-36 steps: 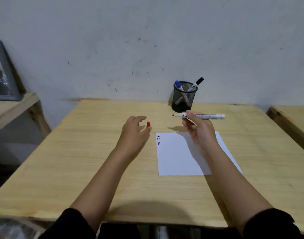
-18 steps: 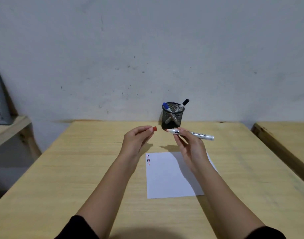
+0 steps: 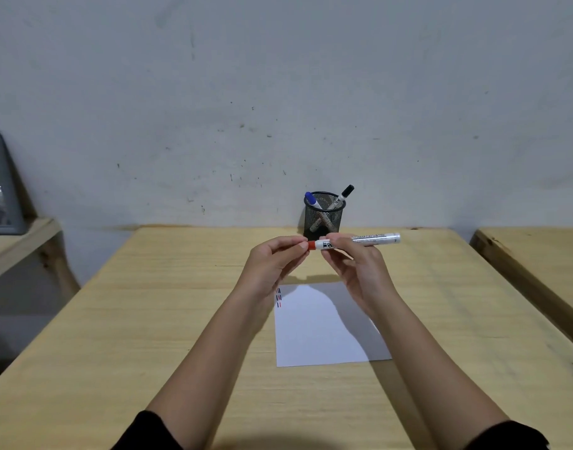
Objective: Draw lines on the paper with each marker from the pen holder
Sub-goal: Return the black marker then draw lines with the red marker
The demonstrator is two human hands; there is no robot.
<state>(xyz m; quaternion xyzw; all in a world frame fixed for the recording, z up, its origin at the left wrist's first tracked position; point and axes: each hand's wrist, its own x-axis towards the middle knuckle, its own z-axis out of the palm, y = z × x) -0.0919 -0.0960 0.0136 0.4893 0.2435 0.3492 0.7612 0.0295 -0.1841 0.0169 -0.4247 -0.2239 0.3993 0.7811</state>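
Holding the red marker (image 3: 360, 241) level above the paper (image 3: 314, 332), my right hand (image 3: 360, 271) pinches its barrel while my left hand (image 3: 275, 264) fingers close on its red cap (image 3: 311, 245).

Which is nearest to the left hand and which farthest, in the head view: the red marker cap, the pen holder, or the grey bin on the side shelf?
1. Red marker cap: at the left hand fingertips, touching.
2. Pen holder: just behind, by the wall.
3. Grey bin: far off on the left shelf.
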